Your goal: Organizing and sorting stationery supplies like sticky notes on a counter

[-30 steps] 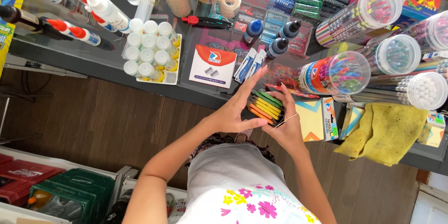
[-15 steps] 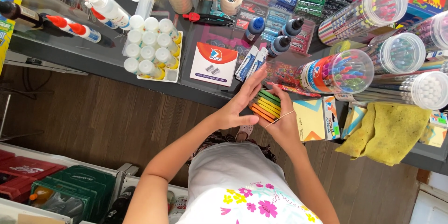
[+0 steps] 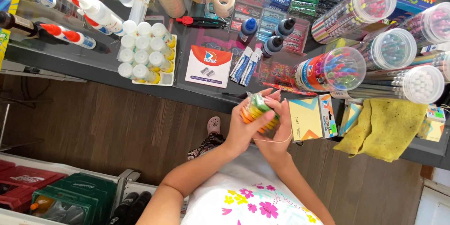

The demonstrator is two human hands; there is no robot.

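Both my hands hold a small clear-wrapped pack of coloured strips (image 3: 257, 110), orange, yellow and green, at the counter's near edge. My left hand (image 3: 244, 127) cups it from the left and below. From the right, my right hand (image 3: 276, 126) wraps its fingers over the top. A thin elastic band loops off my right wrist. Just right of the pack stands a yellow and white box (image 3: 307, 118).
The dark glass counter (image 3: 187, 94) carries a tray of white bottles (image 3: 146, 52), glue bottles (image 3: 96, 10), a white and red card box (image 3: 208, 65), ink bottles (image 3: 274, 44), clear tubs of pens (image 3: 335, 68), tape rolls and a yellow cloth (image 3: 384, 126). Crates (image 3: 79, 194) stand on the wooden floor.
My left hand has closed round the pack, which has tilted and lifted slightly. The fingers of that hand were stretched out flat before.
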